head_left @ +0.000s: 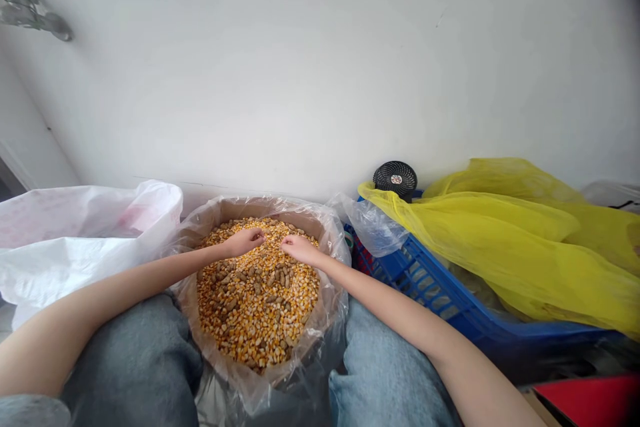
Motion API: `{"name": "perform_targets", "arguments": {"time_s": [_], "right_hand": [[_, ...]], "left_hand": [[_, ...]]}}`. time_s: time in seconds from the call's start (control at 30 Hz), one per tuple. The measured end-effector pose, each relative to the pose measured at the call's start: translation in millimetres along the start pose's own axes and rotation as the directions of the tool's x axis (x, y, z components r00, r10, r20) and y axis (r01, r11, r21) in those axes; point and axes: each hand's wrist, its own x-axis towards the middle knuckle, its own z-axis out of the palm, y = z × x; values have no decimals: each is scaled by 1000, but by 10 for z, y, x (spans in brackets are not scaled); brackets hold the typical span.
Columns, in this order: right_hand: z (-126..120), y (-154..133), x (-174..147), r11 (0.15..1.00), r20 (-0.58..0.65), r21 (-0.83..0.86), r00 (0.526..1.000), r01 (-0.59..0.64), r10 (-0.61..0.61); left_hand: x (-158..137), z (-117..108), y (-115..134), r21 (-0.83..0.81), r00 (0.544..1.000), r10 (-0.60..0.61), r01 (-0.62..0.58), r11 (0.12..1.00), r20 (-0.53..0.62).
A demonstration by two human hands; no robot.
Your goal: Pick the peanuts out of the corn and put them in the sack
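Observation:
Yellow corn kernels (270, 340) fill a container lined with clear plastic (330, 307), which stands between my knees. Several peanuts in their shells (257, 280) lie scattered over the corn, mostly in the middle. Over the far left part of the corn is my left hand (243, 241), its fingers curled together. Facing it across a small gap, my right hand (300, 249) is pinched in the same way. Whatever sits between the fingertips of either hand is too small to make out.
A white sack (90, 267) stands open at the left. On the right is a blue plastic crate (430, 287) partly covered by yellow mesh (510, 233), with a small black fan (395, 179) at its far corner. A red surface (590, 400) shows at lower right. The white wall (320, 67) rises behind.

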Motion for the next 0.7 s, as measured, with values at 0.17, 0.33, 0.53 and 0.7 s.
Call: {"name": "perform_targets", "arguments": {"time_s": [0.17, 0.33, 0.53, 0.7], "right_hand": [[21, -17, 37, 1000, 7, 19, 1000, -11, 11], [85, -63, 103, 1000, 19, 26, 1000, -1, 0], [158, -114, 99, 999, 31, -37, 1000, 6, -5], [24, -169, 151, 984, -22, -177, 999, -28, 25]], "left_hand": [[-319, -56, -165, 23, 998, -46, 45, 999, 37], [-592, -204, -315, 23, 997, -72, 72, 997, -5], [-446, -273, -323, 102, 991, -116, 123, 987, -69], [-431, -219, -444, 209, 978, -200, 209, 955, -64]]}}
